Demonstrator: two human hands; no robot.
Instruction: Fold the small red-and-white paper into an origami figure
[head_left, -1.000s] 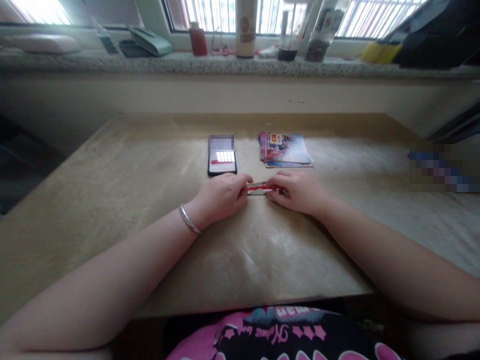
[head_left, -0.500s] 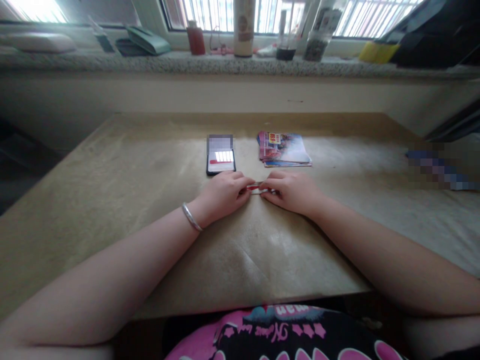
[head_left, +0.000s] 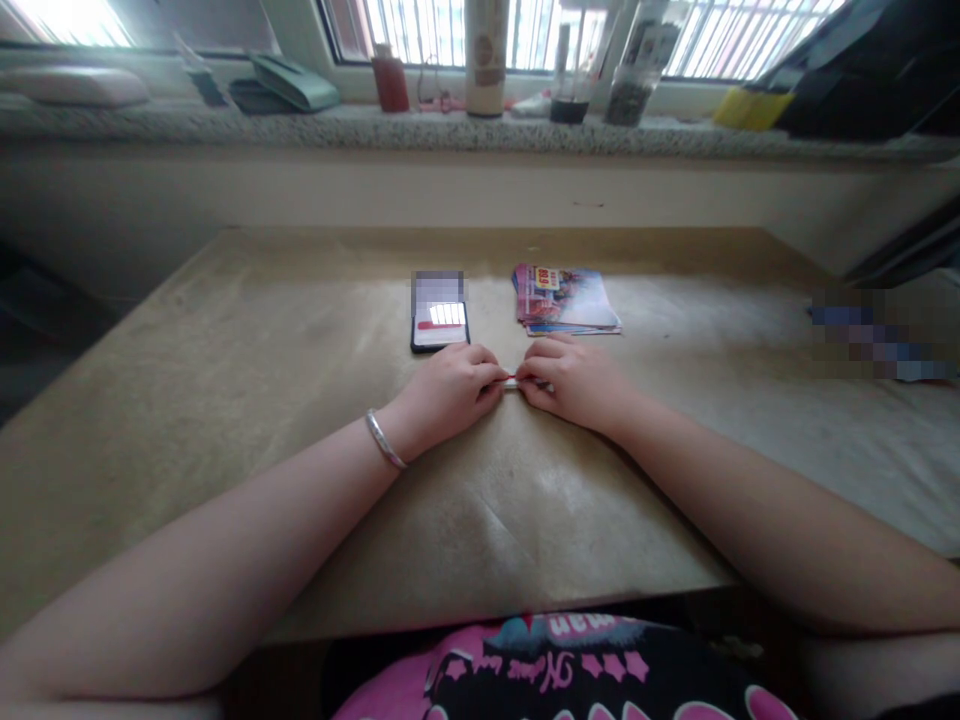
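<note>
Over the middle of the table, my left hand (head_left: 456,392) and my right hand (head_left: 574,380) face each other with a small gap between the fingertips. Both pinch a narrow folded paper strip (head_left: 511,384), white with a red edge. Most of it is hidden under my fingers. A silver bangle (head_left: 385,440) circles my left wrist. Just beyond my left hand lies a phone (head_left: 440,335) with its screen lit. A stack of colourful printed leaflets (head_left: 581,300) lies beyond my right hand.
The table (head_left: 315,290) has a pale brown cover and meets the wall at the back. A pixelated item (head_left: 870,335) lies at the right. On the stone windowsill (head_left: 420,130) stand a red bottle (head_left: 391,82), a tall pale bottle (head_left: 486,70), jars and a yellow object (head_left: 752,107).
My fingers have pressed in closer together on the paper. It shows less red and looks narrower between them. The phone and leaflets stay where they were.
</note>
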